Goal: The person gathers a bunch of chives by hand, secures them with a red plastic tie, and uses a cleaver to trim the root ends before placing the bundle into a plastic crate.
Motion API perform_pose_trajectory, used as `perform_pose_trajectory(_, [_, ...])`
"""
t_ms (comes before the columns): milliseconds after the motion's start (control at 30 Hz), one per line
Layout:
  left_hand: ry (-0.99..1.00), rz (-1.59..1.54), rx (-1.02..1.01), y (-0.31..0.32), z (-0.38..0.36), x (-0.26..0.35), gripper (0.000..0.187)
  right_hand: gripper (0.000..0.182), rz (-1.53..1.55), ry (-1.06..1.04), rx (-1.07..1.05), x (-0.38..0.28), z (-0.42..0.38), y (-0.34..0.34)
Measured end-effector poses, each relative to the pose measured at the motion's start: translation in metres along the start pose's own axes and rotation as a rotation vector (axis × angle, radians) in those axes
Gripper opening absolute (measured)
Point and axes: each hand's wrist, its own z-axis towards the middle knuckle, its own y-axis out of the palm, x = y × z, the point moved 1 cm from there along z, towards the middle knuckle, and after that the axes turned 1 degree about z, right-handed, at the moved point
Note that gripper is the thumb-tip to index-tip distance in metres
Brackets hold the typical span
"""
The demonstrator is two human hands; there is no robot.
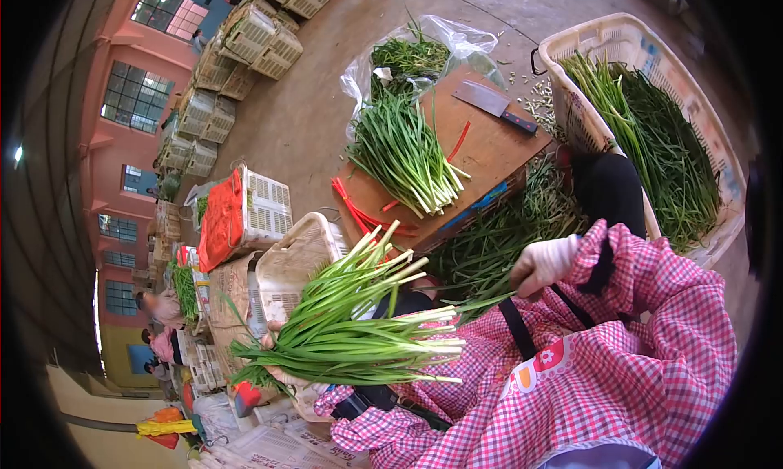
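Left hand (pixel 273 363) clenched round a scallion bunch (pixel 359 330), mostly hidden under it; long axis near horizontal, cut white ends fanning away from the hand, green tips behind it. Right hand (pixel 542 261), pale glove, pinches a thin green stalk (pixel 481 302). Smooth, tubular stems. Wooden board (pixel 489 155) beyond.

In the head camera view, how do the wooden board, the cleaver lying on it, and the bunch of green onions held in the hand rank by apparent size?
1. Wooden board
2. Held bunch of green onions, though it is nearer the camera, so its rank against the board is unsure
3. Cleaver, clearly smallest
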Motion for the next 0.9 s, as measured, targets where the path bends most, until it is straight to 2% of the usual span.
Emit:
perform_pose_trajectory(33, [0.064, -0.095, 0.163, -0.017, -0.007, 0.006, 0.026, 0.029, -0.406, 0.041, 0.044, 0.007, -0.012, -0.007])
perform_pose_trajectory(67, [0.125, -0.188, 0.328, -0.023, -0.011, 0.009, 0.024, 0.034, -0.827, 0.275, 0.004, 0.006, -0.017, -0.010])
perform_pose_trajectory(133, [0.095, -0.156, 0.301, -0.018, -0.011, 0.010, 0.021, 0.039, -0.821, 0.332, 0.185, -0.013, -0.024, -0.006])
perform_pose_trajectory(200, [0.018, -0.043, 0.223, 0.000, -0.012, 0.003, 0.021, 0.046, -0.440, -0.044, 0.397, -0.027, -0.013, 0.004])
perform_pose_trajectory(267, [0.068, 0.007, 0.284, 0.005, -0.013, 0.000, 0.021, 0.055, 0.043, -0.270, 0.414, -0.046, 0.019, 0.019])
perform_pose_trajectory(333, [-0.077, 0.043, 0.180, 0.012, -0.017, 0.001, 0.020, 0.060, 0.585, -0.232, 0.210, -0.074, 0.044, 0.032])
perform_pose_trajectory(400, [-0.002, 0.025, 0.228, -0.011, -0.024, 0.002, 0.022, 0.057, 0.728, -0.276, 0.069, -0.089, 0.065, 0.041])
perform_pose_trajectory(467, [-0.091, -0.124, 0.037, -0.016, -0.031, 0.005, 0.033, 0.061, 0.812, -0.294, -0.048, -0.095, 0.080, 0.046])
perform_pose_trajectory(500, [0.071, 0.014, 0.128, -0.027, -0.036, 0.004, 0.033, 0.050, 0.876, -0.290, -0.063, -0.100, 0.079, 0.050])
perform_pose_trajectory(533, [0.074, 0.021, 0.130, -0.033, -0.039, 0.008, 0.033, 0.050, 0.878, -0.292, -0.070, -0.100, 0.081, 0.051])
perform_pose_trajectory(600, [0.089, 0.008, 0.152, -0.027, -0.040, 0.009, 0.032, 0.036, 0.750, -0.203, 0.009, -0.095, 0.087, 0.053])
perform_pose_trajectory(633, [0.095, -0.001, 0.166, -0.024, -0.041, 0.009, 0.032, 0.025, 0.718, -0.265, 0.024, -0.085, 0.090, 0.054])
perform_pose_trajectory(733, [0.091, -0.035, 0.197, -0.017, -0.039, 0.006, 0.032, 0.025, 0.696, -0.203, 0.196, -0.081, 0.079, 0.051])
perform_pose_trajectory(767, [-0.042, -0.138, 0.140, -0.019, -0.037, 0.013, 0.033, 0.026, 0.700, -0.184, 0.160, -0.074, 0.076, 0.046])
perform_pose_trajectory(800, [-0.046, -0.136, 0.141, -0.023, -0.039, 0.017, 0.033, 0.023, 0.680, -0.156, 0.165, -0.071, 0.069, 0.041])
perform_pose_trajectory(900, [-0.057, -0.127, 0.163, -0.030, -0.043, 0.019, 0.029, 0.022, 0.722, -0.174, 0.398, -0.052, 0.057, 0.022])
